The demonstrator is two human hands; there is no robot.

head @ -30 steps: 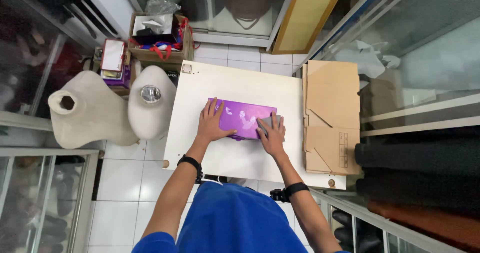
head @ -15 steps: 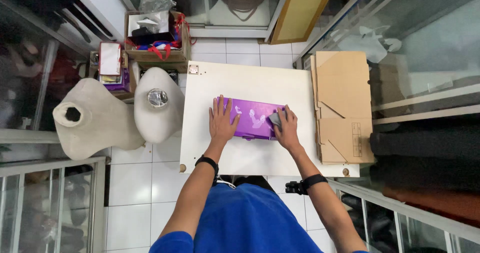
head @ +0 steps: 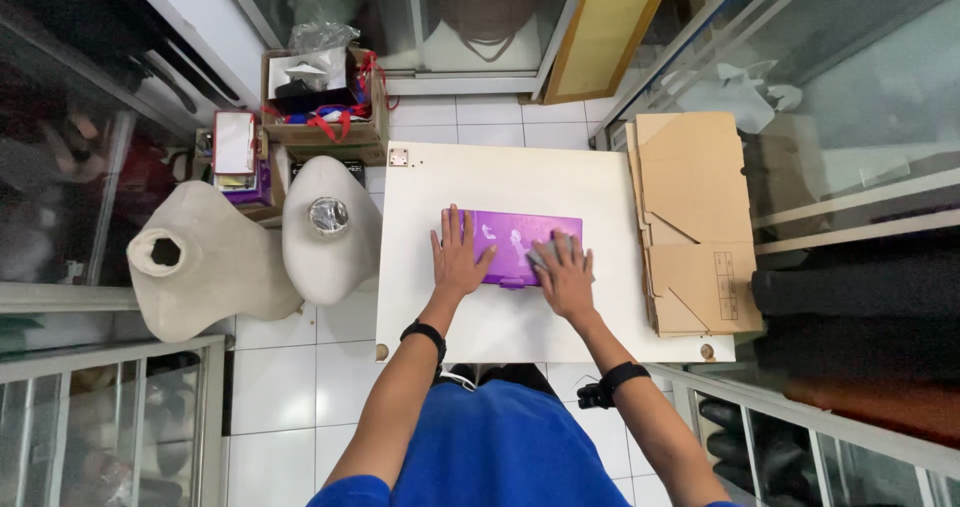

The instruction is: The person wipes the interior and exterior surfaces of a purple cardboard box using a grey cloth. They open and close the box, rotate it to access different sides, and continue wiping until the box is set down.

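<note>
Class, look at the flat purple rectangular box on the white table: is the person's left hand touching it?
Touching. The head view shows the left hand lying flat, fingers spread, on the flat purple rectangular box, overlapping its left end.

shirt point(head: 500, 442): bright blue, short sleeves, cloth plain, fills the frame's 6 o'clock edge
forearms: bare from sleeve to wrist
left wrist: black band point(head: 425, 333), narrow, snug
right wrist: black watch point(head: 612, 384), thicker than the band, bulky piece at its 9 o'clock side
left hand point(head: 457, 257): bare, no glove, no ring seen
right hand point(head: 566, 275): bare, no glove
cord: thin white loop at shirt collar, 12 o'clock of the shirt
</note>
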